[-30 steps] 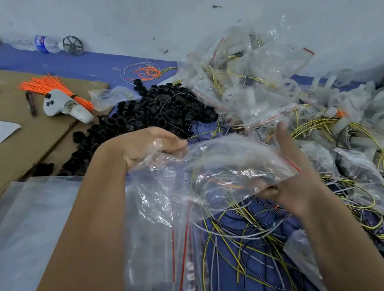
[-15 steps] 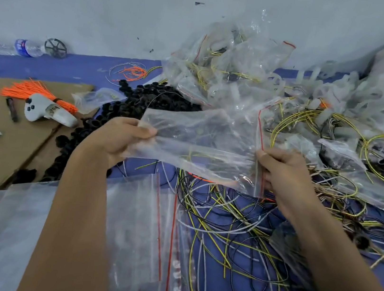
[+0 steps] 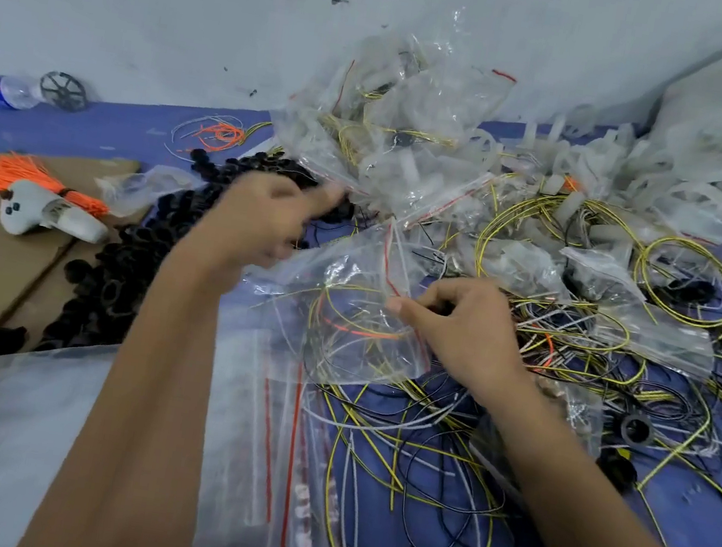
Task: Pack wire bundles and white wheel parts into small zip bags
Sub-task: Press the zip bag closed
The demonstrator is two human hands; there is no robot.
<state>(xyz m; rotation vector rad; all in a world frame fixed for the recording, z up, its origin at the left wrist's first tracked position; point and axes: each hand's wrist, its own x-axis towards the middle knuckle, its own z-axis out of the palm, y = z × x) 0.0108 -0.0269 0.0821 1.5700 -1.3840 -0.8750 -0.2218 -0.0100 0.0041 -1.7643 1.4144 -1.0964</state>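
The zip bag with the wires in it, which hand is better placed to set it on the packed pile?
Probably the right hand: its fingers pinch the zip bag, while the blurred left hand is off it, up near the packed pile.

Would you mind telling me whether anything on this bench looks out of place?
A plastic water bottle lies on its side against the wall at far left, away from the wires and bags; it belongs to none of the packing.

Two hands (image 3: pixel 264 221) (image 3: pixel 463 330), one water bottle (image 3: pixel 2 91), one spoked black wheel (image 3: pixel 64 90), one orange wire bundle (image 3: pixel 3 175)
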